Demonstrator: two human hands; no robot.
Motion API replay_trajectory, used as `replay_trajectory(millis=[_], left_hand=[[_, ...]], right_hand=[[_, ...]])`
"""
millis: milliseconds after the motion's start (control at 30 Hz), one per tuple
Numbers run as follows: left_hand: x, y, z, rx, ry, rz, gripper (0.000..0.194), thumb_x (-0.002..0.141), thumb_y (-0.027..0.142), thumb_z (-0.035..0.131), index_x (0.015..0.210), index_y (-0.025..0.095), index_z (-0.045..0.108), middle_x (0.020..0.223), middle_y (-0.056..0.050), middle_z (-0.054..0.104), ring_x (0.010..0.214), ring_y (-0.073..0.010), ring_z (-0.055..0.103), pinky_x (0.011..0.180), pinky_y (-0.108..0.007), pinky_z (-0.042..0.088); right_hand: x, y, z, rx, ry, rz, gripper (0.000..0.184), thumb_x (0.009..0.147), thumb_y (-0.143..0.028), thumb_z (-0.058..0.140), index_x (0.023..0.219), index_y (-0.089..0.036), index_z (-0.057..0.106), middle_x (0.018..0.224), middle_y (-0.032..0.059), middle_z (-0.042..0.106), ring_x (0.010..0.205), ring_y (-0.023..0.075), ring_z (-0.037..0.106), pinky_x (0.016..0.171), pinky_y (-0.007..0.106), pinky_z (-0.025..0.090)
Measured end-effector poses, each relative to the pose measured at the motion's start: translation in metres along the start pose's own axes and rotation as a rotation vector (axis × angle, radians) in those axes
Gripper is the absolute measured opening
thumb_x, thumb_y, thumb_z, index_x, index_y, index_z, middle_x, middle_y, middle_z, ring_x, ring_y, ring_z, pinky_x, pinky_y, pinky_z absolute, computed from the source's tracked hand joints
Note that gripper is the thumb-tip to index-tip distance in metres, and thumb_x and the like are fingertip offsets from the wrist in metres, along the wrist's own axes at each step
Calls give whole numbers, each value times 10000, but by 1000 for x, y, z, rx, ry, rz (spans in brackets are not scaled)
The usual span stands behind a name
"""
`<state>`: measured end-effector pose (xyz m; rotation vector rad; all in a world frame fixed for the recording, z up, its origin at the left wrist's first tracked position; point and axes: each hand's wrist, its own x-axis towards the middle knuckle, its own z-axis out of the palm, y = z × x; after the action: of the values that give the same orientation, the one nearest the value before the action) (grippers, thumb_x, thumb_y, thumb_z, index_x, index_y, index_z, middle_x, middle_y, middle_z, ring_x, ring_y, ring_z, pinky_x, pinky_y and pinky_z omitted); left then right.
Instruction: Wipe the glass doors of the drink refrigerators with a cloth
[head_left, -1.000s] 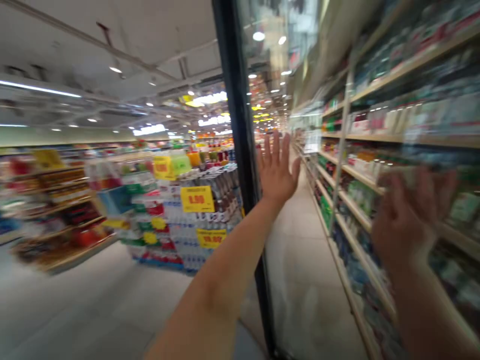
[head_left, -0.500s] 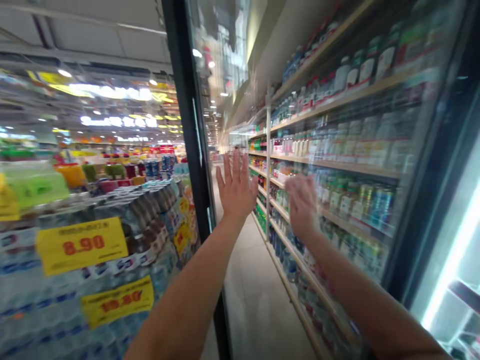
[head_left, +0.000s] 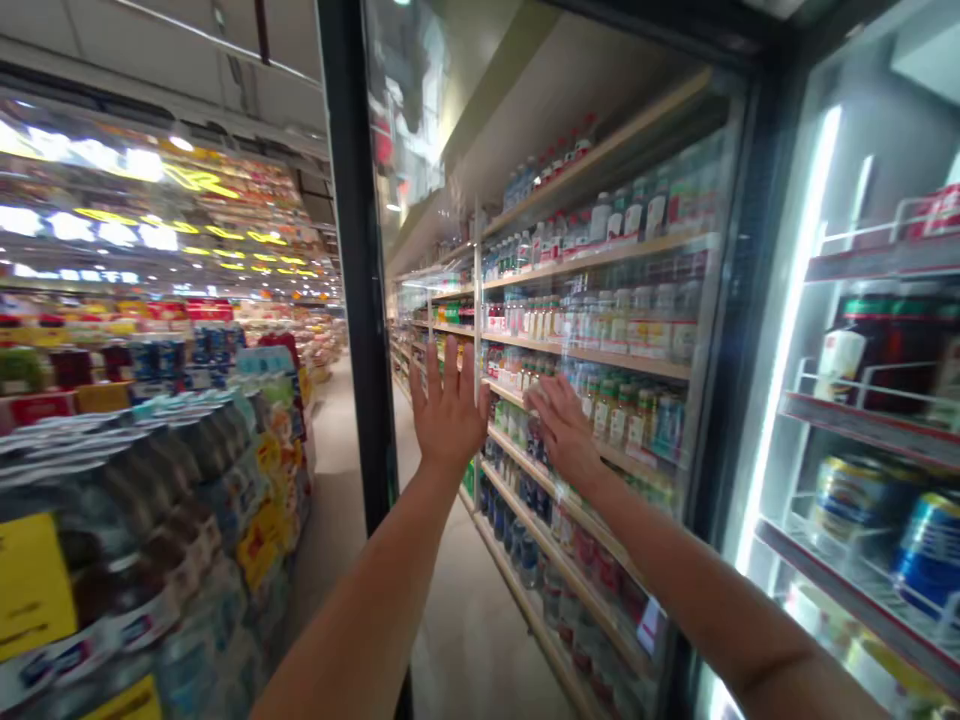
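Observation:
A glass cooler door (head_left: 358,260) with a thick black frame stands swung out before me. My left hand (head_left: 450,415) is raised with its palm against or very near the glass, fingers stretched and spread. To its right, my right hand (head_left: 564,430) leans toward the same pane, its fingers extended and slightly bent. Neither hand holds anything. Whether both palms truly touch the glass is hard to tell. Bottles on wooden shelves (head_left: 585,355) show in the pane behind my hands.
At right, the lit cooler has wire-fronted shelves (head_left: 847,425) with dark bottles and a blue can (head_left: 930,550). Stacked drink packs (head_left: 187,470) with yellow price signs (head_left: 34,585) stand at left. An aisle floor (head_left: 330,500) runs between the packs and the door.
My view has turned right, bringing the cooler's inside shelves into sight. My right hand, blurred before, now has its fingers stretched toward the glass. My left hand stays spread at the pane.

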<state>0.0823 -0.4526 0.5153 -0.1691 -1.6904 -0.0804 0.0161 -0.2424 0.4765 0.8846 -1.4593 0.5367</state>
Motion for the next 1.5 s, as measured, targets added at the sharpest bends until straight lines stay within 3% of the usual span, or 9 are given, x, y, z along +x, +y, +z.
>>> replay_trajectory(millis=[67, 267, 467, 667, 800, 900, 1100, 1333, 1500], left_hand=[[0, -1, 0, 1, 6, 0, 648, 1027, 390, 439, 1615, 190, 252, 1671, -102, 175, 1565, -317, 69, 1270, -606, 79], [-1, -1, 3, 20, 18, -12, 640, 1025, 375, 447, 1614, 211, 256, 1659, -106, 225, 1562, -304, 113, 1271, -595, 103], [-1, -3, 3, 37, 18, 7, 649, 1029, 386, 439, 1620, 215, 232, 1666, -101, 204, 1564, -303, 100, 1270, -593, 106], [0, -5, 6, 18, 11, -12, 631, 1028, 394, 444, 1608, 210, 278, 1663, -97, 211, 1563, -305, 84, 1279, -580, 77], [1, -6, 8, -12, -8, -23, 624, 1027, 412, 439, 1599, 202, 305, 1661, -106, 218, 1563, -311, 84, 1273, -601, 69], [1, -7, 9, -16, -1, -21, 615, 1031, 419, 427, 1593, 193, 321, 1660, -114, 222, 1564, -310, 82, 1272, -600, 67], [1, -8, 13, 12, 10, -10, 618, 1036, 424, 423, 1589, 166, 327, 1657, -129, 232, 1565, -314, 83, 1273, -585, 61], [2, -10, 15, 0, 18, -3, 625, 1034, 419, 445, 1589, 158, 326, 1656, -134, 240, 1565, -317, 87, 1273, -584, 59], [1, -10, 17, 40, 38, 13, 621, 1035, 417, 448, 1584, 152, 335, 1654, -132, 242, 1565, -318, 85, 1272, -581, 76]], right_hand=[[1, 1, -2, -12, -43, -47, 476, 1007, -128, 402, 1430, -274, 564, 1501, 79, 553, 1547, 230, 261, 1217, 554, 366], [20, 7, 2, -133, 198, 232, 481, 1035, -205, 377, 1507, -229, 470, 1634, 99, 361, 1572, 268, 156, 1252, 599, 259], [6, -16, 11, -37, -34, -77, 459, 1002, -129, 443, 1407, -299, 578, 1488, 48, 571, 1516, 237, 338, 1210, 511, 392], [24, 25, -1, -141, 302, 269, 461, 1049, -213, 354, 1490, -193, 487, 1636, 145, 340, 1574, 300, 133, 1243, 620, 244], [13, -17, 19, -67, 51, 22, 445, 1021, -153, 408, 1416, -285, 565, 1534, 27, 522, 1542, 218, 271, 1232, 455, 367], [17, -18, 16, -32, -42, -59, 422, 1012, -134, 415, 1348, -280, 625, 1487, 16, 573, 1522, 204, 319, 1230, 443, 374], [35, 29, -2, -90, 262, 307, 464, 1045, -203, 345, 1483, -184, 496, 1651, 136, 313, 1577, 296, 120, 1250, 629, 210], [9, -7, 17, 3, -67, -108, 407, 1001, -159, 466, 1340, -302, 639, 1450, 25, 608, 1510, 221, 350, 1220, 465, 389], [23, 45, -8, -115, 253, 187, 447, 1026, -153, 375, 1423, -219, 570, 1583, 127, 439, 1568, 281, 177, 1236, 630, 265]])
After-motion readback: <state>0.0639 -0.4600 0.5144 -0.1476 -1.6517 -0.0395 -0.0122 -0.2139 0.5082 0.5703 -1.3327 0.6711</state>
